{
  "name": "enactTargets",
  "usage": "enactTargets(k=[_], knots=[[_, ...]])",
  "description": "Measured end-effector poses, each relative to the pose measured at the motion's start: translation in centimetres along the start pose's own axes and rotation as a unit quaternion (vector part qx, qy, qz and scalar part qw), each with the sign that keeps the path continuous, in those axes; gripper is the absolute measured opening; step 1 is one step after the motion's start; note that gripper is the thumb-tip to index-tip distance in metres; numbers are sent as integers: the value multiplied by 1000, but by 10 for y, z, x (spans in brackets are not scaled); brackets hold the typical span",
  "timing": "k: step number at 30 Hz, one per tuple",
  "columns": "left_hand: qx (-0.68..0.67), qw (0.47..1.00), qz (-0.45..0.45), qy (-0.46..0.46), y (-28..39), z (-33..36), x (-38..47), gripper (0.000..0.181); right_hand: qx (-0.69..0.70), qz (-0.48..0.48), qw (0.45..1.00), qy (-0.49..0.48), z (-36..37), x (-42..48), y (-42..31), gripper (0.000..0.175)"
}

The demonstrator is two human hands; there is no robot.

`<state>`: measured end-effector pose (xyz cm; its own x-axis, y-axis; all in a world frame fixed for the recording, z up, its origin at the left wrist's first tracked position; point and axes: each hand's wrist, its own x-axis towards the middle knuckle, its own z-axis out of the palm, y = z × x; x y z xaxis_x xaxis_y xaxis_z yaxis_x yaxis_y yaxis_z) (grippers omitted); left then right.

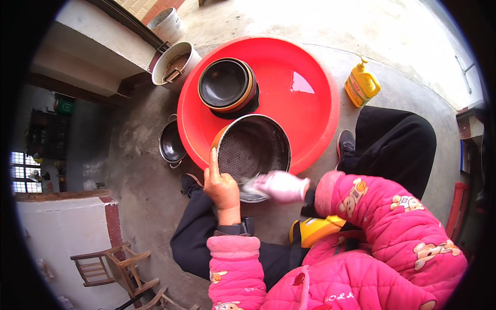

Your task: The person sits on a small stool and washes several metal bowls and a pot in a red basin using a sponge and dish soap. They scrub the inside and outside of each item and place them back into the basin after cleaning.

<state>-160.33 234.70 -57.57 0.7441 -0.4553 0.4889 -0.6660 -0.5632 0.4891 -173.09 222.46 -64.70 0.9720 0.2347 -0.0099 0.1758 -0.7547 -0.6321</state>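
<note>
My left hand (223, 188) is bare and grips the near left rim of a deep dark pot (254, 149) with an orange outside. The pot is tilted over the near edge of a large red plastic basin (310, 135). My right hand (285, 186), in a pink and white glove, is blurred at the pot's near rim and is on a greyish thing (252, 190) too blurred to name. Beyond the pot, a stack of dark bowls or pans (224, 83) with orange rims stands in the basin, which holds some water.
A yellow pump bottle (362, 83) stands right of the basin. Left of it are a metal pot with two handles (182, 64), a white bucket (166, 25) and a dark two-handled pan (172, 141). A wooden chair (120, 265) is at the lower left. A yellow object (317, 230) lies by my lap.
</note>
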Motion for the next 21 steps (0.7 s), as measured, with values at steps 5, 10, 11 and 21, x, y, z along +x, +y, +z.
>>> enactTargets(k=[5,10,11,21], knots=[[-4,1000,22,-22,6,-2,4,73,-452,36,891,40,-20,-6,45,40],[11,999,11,-44,19,1,2,73,235,115,953,155,7,22,-54,52],[-1,998,30,-64,20,1,2,73,319,125,928,144,9,19,-61,54],[38,999,23,-15,-8,-1,12,50,-194,-147,956,164,6,-11,64,7]])
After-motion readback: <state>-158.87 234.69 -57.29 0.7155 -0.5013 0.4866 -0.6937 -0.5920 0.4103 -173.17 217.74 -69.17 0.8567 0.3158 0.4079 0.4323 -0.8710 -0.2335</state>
